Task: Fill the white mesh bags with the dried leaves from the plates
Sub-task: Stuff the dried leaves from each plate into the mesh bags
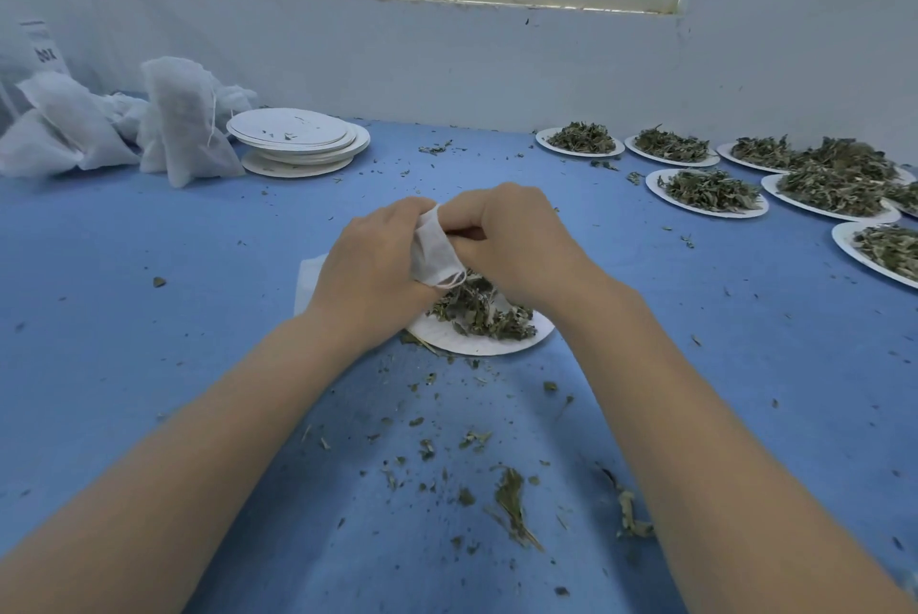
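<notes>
White mesh of the bag [433,249] is pinched between both hands, the left hand [368,260] curled round its body and the right hand [516,241] gripping its mouth edge. Just below the grip, the leaves [477,308] lie heaped on a plate [484,340]. The mouth is best pulled wide and kept directly over that heap, so fewer flakes are scattered onto the cloth [149,365].

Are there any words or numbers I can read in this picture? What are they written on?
"box": dark letters on a clear plastic bag at the far left, behind the filled mesh bags. The white label above that word is too blurred to read.
No other writing shows: none on the plates of dried leaves, the stack of empty plates, or the mesh bag that both hands hold.
</notes>
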Tool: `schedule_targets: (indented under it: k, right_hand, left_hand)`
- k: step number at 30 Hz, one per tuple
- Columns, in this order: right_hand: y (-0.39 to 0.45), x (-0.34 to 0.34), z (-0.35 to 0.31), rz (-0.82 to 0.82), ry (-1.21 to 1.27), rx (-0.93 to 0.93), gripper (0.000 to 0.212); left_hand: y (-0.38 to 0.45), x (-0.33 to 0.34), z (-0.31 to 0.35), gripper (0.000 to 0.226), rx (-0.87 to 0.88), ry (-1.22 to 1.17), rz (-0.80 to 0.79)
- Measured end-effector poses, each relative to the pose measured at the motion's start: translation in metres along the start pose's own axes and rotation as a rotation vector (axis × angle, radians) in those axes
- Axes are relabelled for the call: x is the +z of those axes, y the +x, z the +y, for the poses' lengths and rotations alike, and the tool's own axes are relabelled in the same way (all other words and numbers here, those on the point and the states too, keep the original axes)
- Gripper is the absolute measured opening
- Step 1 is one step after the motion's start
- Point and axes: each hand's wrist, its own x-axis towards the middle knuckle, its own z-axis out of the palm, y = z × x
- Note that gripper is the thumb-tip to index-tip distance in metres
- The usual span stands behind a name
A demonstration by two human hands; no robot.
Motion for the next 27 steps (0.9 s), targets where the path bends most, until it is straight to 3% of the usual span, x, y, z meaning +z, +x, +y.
schedule_targets:
  k: [5, 8, 10, 14, 16, 19, 23, 25, 27]
  right_hand:
    - [-0.002, -0.010, 0.000, -0.161, -0.002, -0.026, 0.017]
    - [0.001, -0.007, 0.000, -0.055, -0.149, -0.100, 0.017]
    - [0.002, -0.004, -0.002, 0.020, -0.204, -0.167, 0.016]
    - [0.001, 0.001, -0.008, -0.010, -0.209, -0.217, 0.022]
    - [0.002, 0.000, -0.011, -0.049, -0.174, -0.160, 0.033]
    - [0.002, -0.007, -0.012, -0.152, -0.098, -0.088, 0.031]
    - [-0.004, -0.014, -0.005, -0.248, -0.028, -0.026, 0.033]
    - [-0.005, -0.014, 0.000, -0.213, -0.019, -0.001, 0.021]
    - [-0.005, -0.014, 0.004, -0.095, 0.063, 0.034, 0.025]
  left_hand:
    - [0.002, -0.004, -0.001, 0.045, -0.039, -0.038, -0.026]
    - [0.003, -0.007, 0.002, 0.041, -0.050, -0.110, -0.041]
    - [0.004, -0.008, 0.004, 0.023, -0.088, -0.188, -0.051]
    - [0.006, -0.014, 0.008, 0.016, -0.090, -0.236, -0.021]
    - [0.007, -0.017, 0.012, 0.020, -0.024, -0.221, -0.023]
    - [0.007, -0.020, 0.017, 0.024, 0.023, -0.226, -0.036]
    - [0.005, -0.016, 0.010, 0.057, 0.039, -0.216, -0.123]
    - [0.003, -0.015, 0.004, 0.063, 0.059, -0.145, -0.153]
    - [0.003, -0.015, 0.000, 0.060, 0.060, -0.093, -0.152]
